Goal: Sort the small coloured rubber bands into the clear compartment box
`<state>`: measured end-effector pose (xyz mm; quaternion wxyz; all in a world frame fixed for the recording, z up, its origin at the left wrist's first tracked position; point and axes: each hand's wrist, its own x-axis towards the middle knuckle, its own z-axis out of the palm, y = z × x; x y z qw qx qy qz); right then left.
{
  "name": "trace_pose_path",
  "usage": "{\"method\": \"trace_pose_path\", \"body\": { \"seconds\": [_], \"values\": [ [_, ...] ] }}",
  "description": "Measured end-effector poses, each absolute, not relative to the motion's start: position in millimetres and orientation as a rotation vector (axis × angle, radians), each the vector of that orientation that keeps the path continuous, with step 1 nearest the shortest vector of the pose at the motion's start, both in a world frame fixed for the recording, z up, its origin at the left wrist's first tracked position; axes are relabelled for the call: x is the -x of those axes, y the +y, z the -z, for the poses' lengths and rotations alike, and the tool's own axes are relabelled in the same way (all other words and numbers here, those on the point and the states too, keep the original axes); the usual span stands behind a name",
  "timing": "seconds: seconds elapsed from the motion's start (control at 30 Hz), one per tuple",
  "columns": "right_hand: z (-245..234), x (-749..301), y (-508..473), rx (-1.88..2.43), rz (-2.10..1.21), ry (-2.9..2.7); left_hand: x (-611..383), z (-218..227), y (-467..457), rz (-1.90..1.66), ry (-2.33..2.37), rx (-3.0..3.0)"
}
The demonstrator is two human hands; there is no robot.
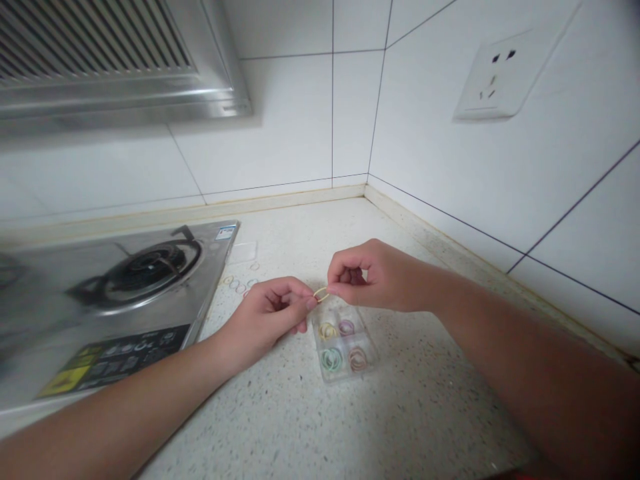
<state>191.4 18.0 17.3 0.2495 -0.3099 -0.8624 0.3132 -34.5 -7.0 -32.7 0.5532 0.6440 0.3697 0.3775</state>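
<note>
Both my hands pinch one small yellow elastic band (pixel 321 294) between them, just above a clear plastic box (pixel 344 343). My left hand (pixel 273 313) holds its left end with thumb and forefinger, the other fingers curled. My right hand (pixel 370 275) holds its right end the same way. The box has compartments with yellow, purple, green and brown bands sorted by colour. Several loose bands (pixel 239 284) lie on the speckled counter (pixel 350 427) beside the stove.
A steel gas stove (pixel 120 293) with a burner fills the left. A clear lid (pixel 243 252) lies behind the loose bands. White tiled walls meet in a corner behind; a wall socket (pixel 500 77) is at upper right, a range hood (pixel 115 60) at upper left.
</note>
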Motion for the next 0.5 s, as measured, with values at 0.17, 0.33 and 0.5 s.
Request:
{"method": "trace_pose_path", "body": {
  "seconds": [0.17,0.33,0.5],
  "values": [
    [-18.0,-191.4,17.1,0.839,-0.835,-2.362,35.2,33.3,-6.1,-0.889,0.868,-1.522],
    [-17.9,-190.6,17.7,0.802,-0.787,-2.347,35.9,33.7,-5.8,-0.883,0.869,-1.519],
    [-16.6,-190.6,18.5,0.808,-0.794,-2.342,36.2,33.7,-5.9,-0.887,0.882,-1.529]
  ]
}}
